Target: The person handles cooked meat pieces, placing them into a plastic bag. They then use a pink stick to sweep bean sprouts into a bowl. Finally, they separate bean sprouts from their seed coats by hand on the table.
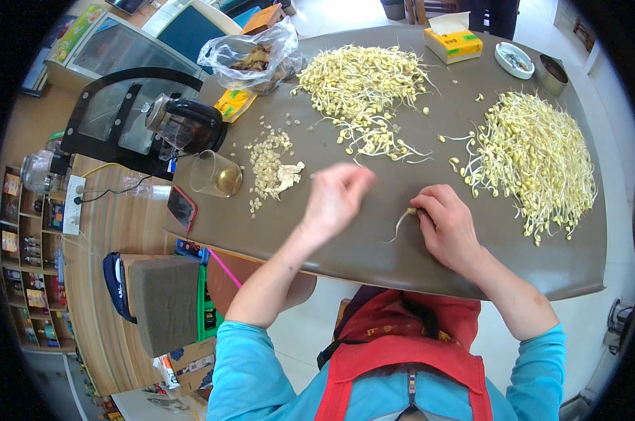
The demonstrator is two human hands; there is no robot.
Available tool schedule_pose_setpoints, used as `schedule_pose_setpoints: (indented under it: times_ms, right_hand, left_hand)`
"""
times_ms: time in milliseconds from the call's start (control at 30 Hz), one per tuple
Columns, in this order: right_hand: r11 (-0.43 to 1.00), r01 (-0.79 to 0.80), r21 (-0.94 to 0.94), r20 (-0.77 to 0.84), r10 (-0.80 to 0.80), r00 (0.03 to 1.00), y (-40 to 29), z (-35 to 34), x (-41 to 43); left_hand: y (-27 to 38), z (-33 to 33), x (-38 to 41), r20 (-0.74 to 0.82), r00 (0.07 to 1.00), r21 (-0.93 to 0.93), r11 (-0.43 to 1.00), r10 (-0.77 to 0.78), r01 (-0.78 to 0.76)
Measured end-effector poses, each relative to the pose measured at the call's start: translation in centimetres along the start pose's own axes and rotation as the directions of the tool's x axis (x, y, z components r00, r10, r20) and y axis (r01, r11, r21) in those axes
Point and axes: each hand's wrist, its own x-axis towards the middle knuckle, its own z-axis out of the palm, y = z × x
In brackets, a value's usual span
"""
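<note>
Over the middle of the brown table, my right hand pinches a soybean sprout between thumb and fingers. Its pale root hangs to the left of the fingertips. My left hand is raised left of it, blurred, with the fingers curled together; whether anything is between them cannot be seen. Beyond the left hand lies a heap of soybean sprouts, with a looser cluster at its near edge. A second sprout heap lies to the right of my right hand. Small translucent bean skins are scattered left of my left hand, beside a crumpled tissue.
At the left edge stand a drinking glass, a glass kettle and a red-edged phone. A clear plastic bag, a tissue pack, an ashtray and a metal tin line the far side.
</note>
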Motion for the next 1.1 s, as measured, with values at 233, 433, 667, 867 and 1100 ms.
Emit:
schedule_pose_setpoints:
  times_ms: [233, 433, 667, 867, 1100]
  right_hand:
    - [0.97, -0.137, 0.201, 0.032, 0.133, 0.991, 0.5, -0.6, 0.7]
    - [0.928, -0.281, 0.244, 0.065, 0.274, 0.96, 0.6, -1.8, 1.1]
    - [0.983, -0.111, 0.144, 0.084, 0.1, 0.991, 0.0, -1.5, 1.1]
    - [0.996, -0.014, -0.092, 0.135, 0.027, 0.99, 1.0, -1.0, 0.6]
    - [0.996, -0.036, -0.081, 0.104, 0.045, 0.994, 0.6, -1.0, 0.5]
  left_hand:
    - [-4.1, -1.4, 3.9, -0.123, 0.988, 0.399, 0.916, 0.098, -0.041]
    - [-1.1, -0.2, 1.2, -0.041, 0.994, 0.118, 0.987, -0.105, 0.109]
    - [-0.1, -0.2, -1.7, -0.026, 0.996, 0.368, 0.927, 0.089, -0.073]
    - [1.7, 0.1, -1.6, 0.006, 0.934, 0.398, 0.856, 0.357, -0.33]
    - [3.5, 2.9, -1.8, 0.087, 0.936, 0.205, 0.914, 0.34, -0.351]
